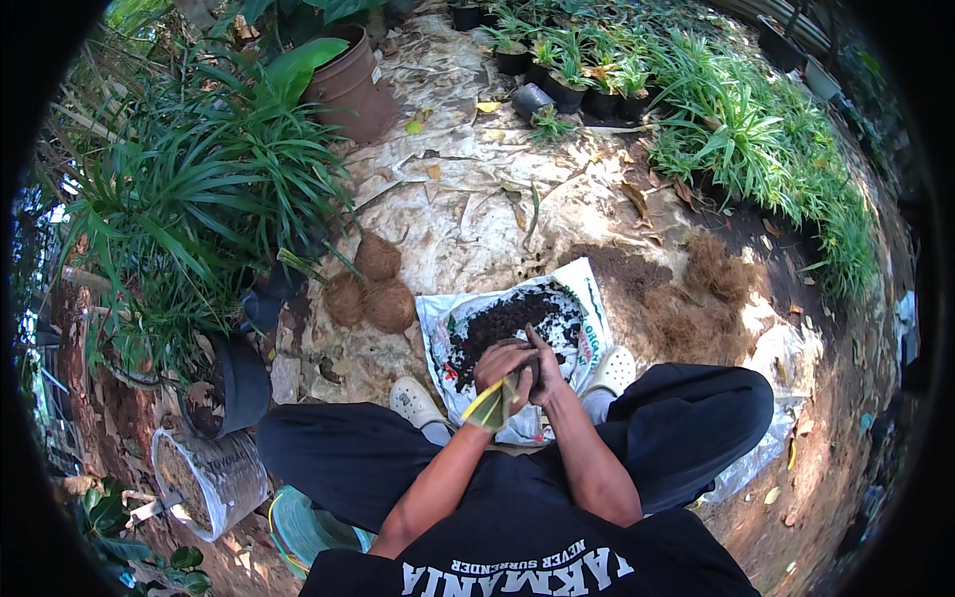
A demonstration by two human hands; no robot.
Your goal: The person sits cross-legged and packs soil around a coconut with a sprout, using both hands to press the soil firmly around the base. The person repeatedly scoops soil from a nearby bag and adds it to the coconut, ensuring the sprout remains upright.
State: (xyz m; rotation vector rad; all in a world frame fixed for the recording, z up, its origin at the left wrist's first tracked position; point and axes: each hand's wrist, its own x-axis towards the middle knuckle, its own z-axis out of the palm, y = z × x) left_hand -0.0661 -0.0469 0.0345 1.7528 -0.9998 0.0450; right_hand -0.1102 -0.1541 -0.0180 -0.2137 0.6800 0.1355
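My left hand [504,365] and my right hand [546,371] are closed together over an open white sack [432,328]. Between them is a snake plant [487,406], its short green leaf edged in yellow and tipped toward my left forearm. Dark matter shows around its base, mostly hidden by my palms and fingers. My left fingers curl over the top, while my right hand presses from the other side with a digit sticking up. Dark, crumbly soil [497,320] lies heaped on the sack just beyond my hands.
Three brown fibre balls [378,257], some with green stems, sit left of the sack. Loose coconut fibre [696,313] lies to the right. A pot [227,386], a clear tub [209,483] and a green basin [310,525] stand at my left. Potted plants [567,75] line the back.
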